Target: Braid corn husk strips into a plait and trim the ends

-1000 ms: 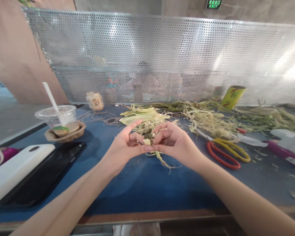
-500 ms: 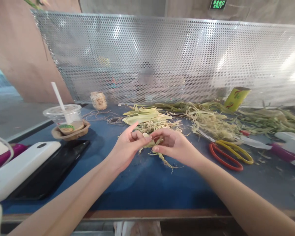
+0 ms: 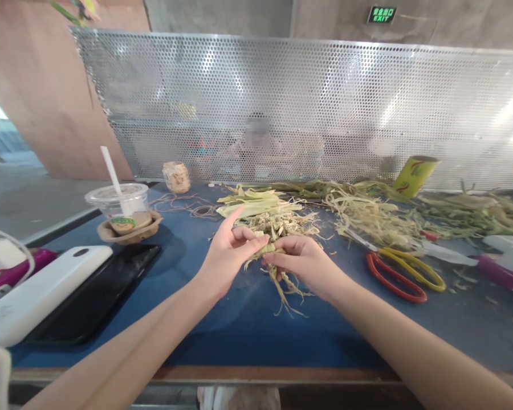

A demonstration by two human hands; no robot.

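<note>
A small bundle of dried pale-green corn husk [image 3: 268,249] is pinched between both hands over the front middle of the table. My left hand [image 3: 228,256] grips its left end between thumb and curled fingers, the index finger pointing up. On the other side, my right hand [image 3: 310,263] is closed on the same bundle with thumb and fingertips. Frayed ends [image 3: 287,290] hang down below the right fingers. Just beyond the hands lies a heap of knotted husk bits [image 3: 277,223], with flat husk leaves [image 3: 256,202] behind it.
At right lie red-and-yellow-handled scissors [image 3: 397,276], shredded husk [image 3: 367,213] and a purple-and-white tool [image 3: 502,270]. A yellow-green tube [image 3: 415,176] leans near the perforated metal screen [image 3: 282,80]. At left are a lidded cup [image 3: 126,210], a black tablet [image 3: 98,296], a white case [image 3: 47,293] and twine [image 3: 200,208].
The right hand has shifted slightly and its fingers have drawn in closer to the left fingertips on the husk. The frayed ends hang lower and more spread. The view has tilted slightly.
</note>
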